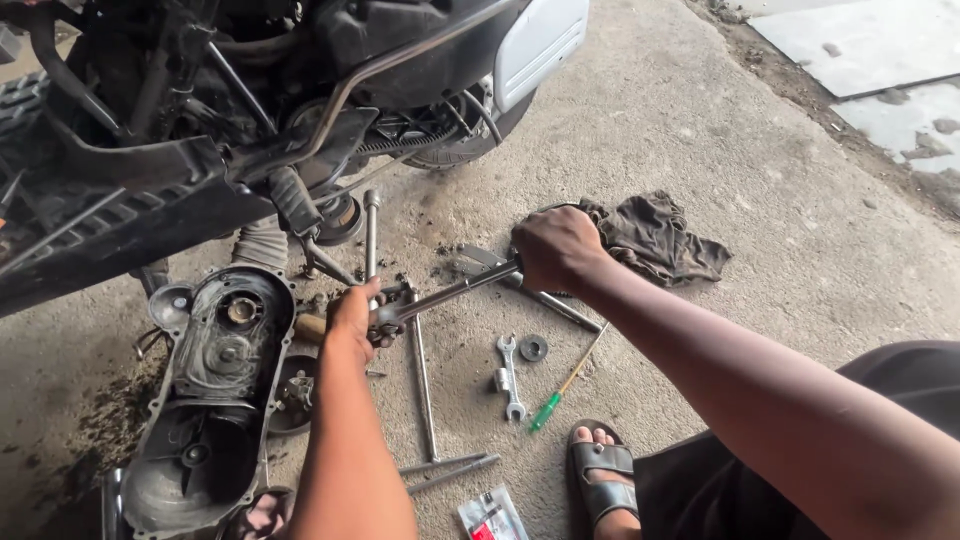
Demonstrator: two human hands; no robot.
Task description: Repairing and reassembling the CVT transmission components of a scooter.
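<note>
a long metal wrench [445, 293] lies slanted above the concrete floor [700, 150], gripped at both ends. the right hand [556, 248] is clenched in a tight fist around its handle end, fingers fully wrapped. the left hand [352, 318] is curled over the head end of the wrench, where it meets a small metal part [392, 312]; the fingers are bent closed around that joint, though how exactly they hold the part is hidden by the hand itself.

just under the left hand a wooden handle [310, 327] pokes out, and a long thin metal rod [424, 380] runs down the floor from near the wrench head. to the left lies a dark, greasy engine cover [215, 390], open side up, with a round pulley piece [292, 392] beside it. above stands a scooter [200, 110] with its side panels off and a belt showing.

between the 2 arms, on the floor, sit a small double-ended spanner [511, 376], a dark washer [533, 347] and a green-handled screwdriver [565, 383]. a dark crumpled rag [655, 238] lies just behind the right hand. 2 more thin rods [450, 470] and a small packet [492, 516] lie near the bottom edge, close to a foot in a black sandal [600, 470].
</note>
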